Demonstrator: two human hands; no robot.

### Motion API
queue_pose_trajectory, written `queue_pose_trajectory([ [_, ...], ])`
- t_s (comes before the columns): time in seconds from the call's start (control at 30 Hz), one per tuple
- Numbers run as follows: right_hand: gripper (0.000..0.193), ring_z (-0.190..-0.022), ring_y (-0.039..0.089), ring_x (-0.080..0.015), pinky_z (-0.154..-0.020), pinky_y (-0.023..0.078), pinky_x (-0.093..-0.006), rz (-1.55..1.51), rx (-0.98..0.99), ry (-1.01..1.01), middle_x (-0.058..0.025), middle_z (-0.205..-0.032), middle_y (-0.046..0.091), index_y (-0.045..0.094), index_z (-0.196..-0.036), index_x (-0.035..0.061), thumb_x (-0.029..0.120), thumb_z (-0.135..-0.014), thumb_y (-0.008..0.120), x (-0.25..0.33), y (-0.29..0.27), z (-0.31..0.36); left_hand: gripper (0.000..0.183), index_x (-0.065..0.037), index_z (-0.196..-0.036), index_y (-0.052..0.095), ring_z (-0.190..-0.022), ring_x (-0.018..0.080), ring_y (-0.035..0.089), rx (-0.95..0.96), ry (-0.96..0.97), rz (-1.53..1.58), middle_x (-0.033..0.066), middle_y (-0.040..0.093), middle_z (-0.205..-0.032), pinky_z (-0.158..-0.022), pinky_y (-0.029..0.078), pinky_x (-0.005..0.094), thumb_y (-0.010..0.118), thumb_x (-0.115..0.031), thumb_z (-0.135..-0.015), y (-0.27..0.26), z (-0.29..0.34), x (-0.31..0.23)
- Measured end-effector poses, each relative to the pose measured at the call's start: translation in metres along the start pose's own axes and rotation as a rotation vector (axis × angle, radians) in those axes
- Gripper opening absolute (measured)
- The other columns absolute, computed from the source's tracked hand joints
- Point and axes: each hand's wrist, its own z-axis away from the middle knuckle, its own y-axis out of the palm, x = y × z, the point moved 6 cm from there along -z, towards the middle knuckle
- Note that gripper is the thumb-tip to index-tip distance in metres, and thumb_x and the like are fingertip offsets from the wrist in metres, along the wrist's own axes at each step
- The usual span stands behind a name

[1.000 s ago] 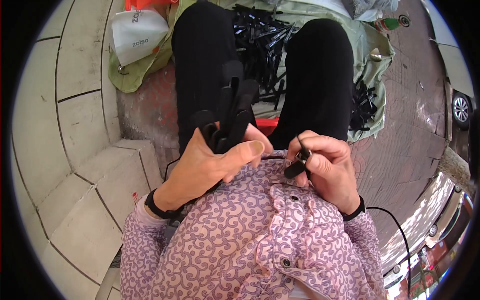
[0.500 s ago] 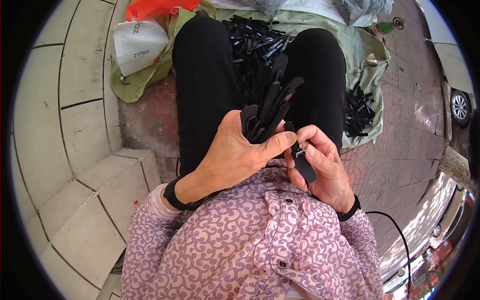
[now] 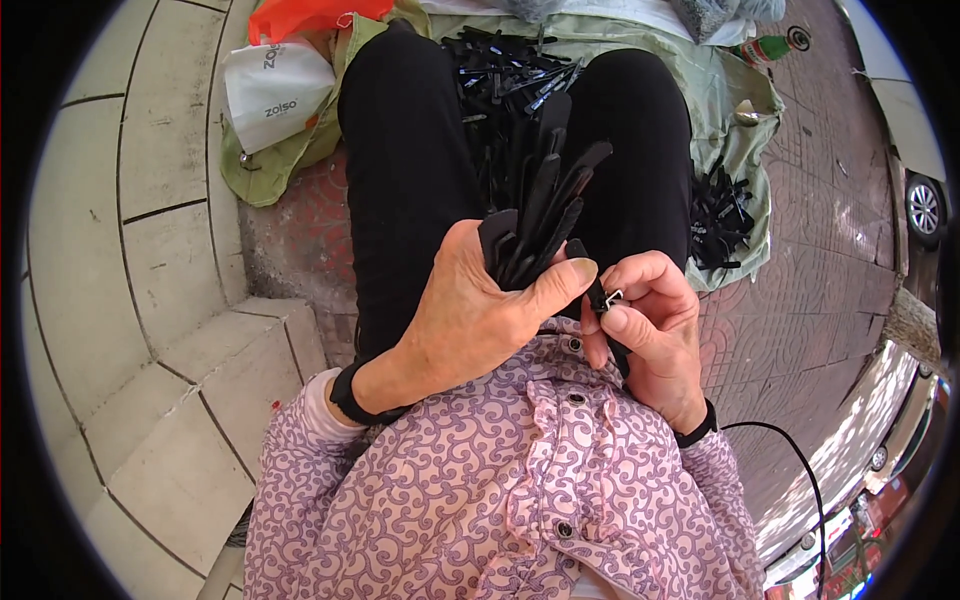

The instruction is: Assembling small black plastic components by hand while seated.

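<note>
My left hand (image 3: 465, 310) is closed around a fanned bundle of flat black straps (image 3: 545, 205) with rounded ends. Its thumb reaches over to the upper part of a single black strap (image 3: 597, 290). That strap is pinched by my right hand (image 3: 660, 335), thumb and fingers gathered at a small silver metal buckle (image 3: 614, 298), which sticks out to the strap's right side. Behind the right thumb, the strap's lower end is mostly hidden. Both hands are above my lap, close together.
Between my knees lies a heap of black straps (image 3: 500, 75) on a pale green sheet (image 3: 720, 100). A smaller pile of straps (image 3: 720, 220) is at its right. Far right stands a green bottle (image 3: 770, 48); at left are a white bag (image 3: 280, 95) and tiled step (image 3: 230, 350).
The metal buckle now tilts outward from the strap, where it lay across it before. My right fingers have shifted slightly and cover more of the strap's lower end. The left hand keeps its bundle.
</note>
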Motion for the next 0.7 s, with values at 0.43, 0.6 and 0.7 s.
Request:
queue_pose_trajectory([
  [0.43,0.019,-0.063,0.064,-0.0149,-0.056,0.052,-0.0254,-0.048,-0.009,0.018,-0.0139,-0.084,0.068,0.058,-0.098,-0.0010,-0.007,-0.084,0.070,-0.0053,-0.0036,0.0001,0.012,0.000,-0.087,0.069,-0.066,0.0042,0.059,0.095,-0.011,-0.051,-0.0003,0.066,-0.070,-0.056,0.045,0.0212,0.074,-0.010,-0.083,0.0080,-0.0015,-0.0006],
  [0.6,0.019,-0.064,0.064,-0.0152,-0.056,0.052,-0.0255,-0.089,0.021,0.023,-0.0143,-0.086,0.066,0.060,-0.096,-0.0015,-0.008,-0.082,0.071,-0.0044,-0.0056,0.0002,0.018,0.002,-0.091,0.069,-0.066,0.0074,0.061,0.095,0.046,-0.030,0.0051,0.068,-0.073,-0.058,0.049,0.0256,0.070,-0.015,-0.085,0.0074,-0.0020,-0.0041],
  [0.7,0.017,-0.065,0.064,-0.0154,-0.057,0.052,-0.0249,-0.101,0.065,0.013,-0.0143,-0.088,0.064,0.062,-0.094,-0.0022,-0.009,-0.081,0.071,-0.0039,-0.0044,-0.0006,0.016,-0.002,-0.092,0.066,-0.063,0.0028,0.054,0.105,0.020,0.013,-0.0027,0.061,-0.071,-0.055,0.042,0.0205,0.074,-0.011,-0.082,0.0098,-0.0031,0.0015],
])
